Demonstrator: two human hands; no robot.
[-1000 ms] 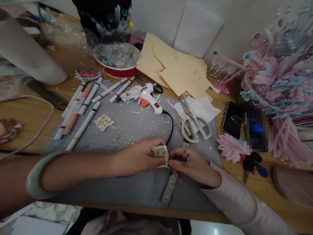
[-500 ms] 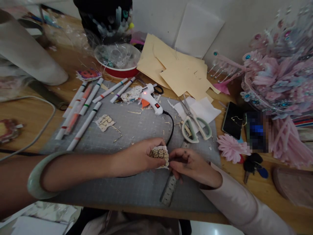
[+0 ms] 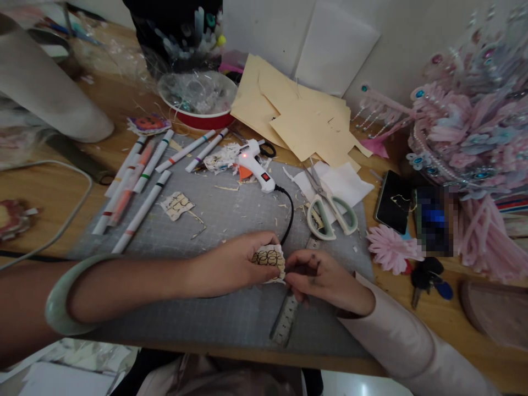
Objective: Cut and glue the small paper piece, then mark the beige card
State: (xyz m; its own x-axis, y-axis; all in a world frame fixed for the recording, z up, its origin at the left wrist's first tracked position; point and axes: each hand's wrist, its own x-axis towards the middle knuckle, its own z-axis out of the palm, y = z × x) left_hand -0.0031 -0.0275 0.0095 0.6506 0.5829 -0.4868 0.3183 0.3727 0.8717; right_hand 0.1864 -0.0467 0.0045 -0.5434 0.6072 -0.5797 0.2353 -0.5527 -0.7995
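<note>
My left hand (image 3: 243,261) is closed on a small cream paper piece (image 3: 270,256) drawn with black loops, its edges white and ragged. From the right, the fingertips of my right hand (image 3: 319,275) are pinched together at the paper's right edge. Whatever lies between those fingertips is too small to make out. Under my right hand runs a metal ruler (image 3: 284,322), partly covered. A similar patterned paper piece (image 3: 177,205) lies on the grey cutting mat (image 3: 231,220) to the left. Beyond my hands rests a white glue gun (image 3: 254,166), its red light on.
Scissors (image 3: 328,206) with pale green handles lie right of the glue gun's cord. Several markers (image 3: 142,212) are at the left. Behind are a red-rimmed bowl (image 3: 206,120) and tan card sheets (image 3: 313,129). A phone (image 3: 394,201), keys (image 3: 421,280) and pink decorations (image 3: 449,132) stand right.
Both hands keep almost the same place around the paper piece. The whole view has shifted very slightly; nothing else has visibly moved.
</note>
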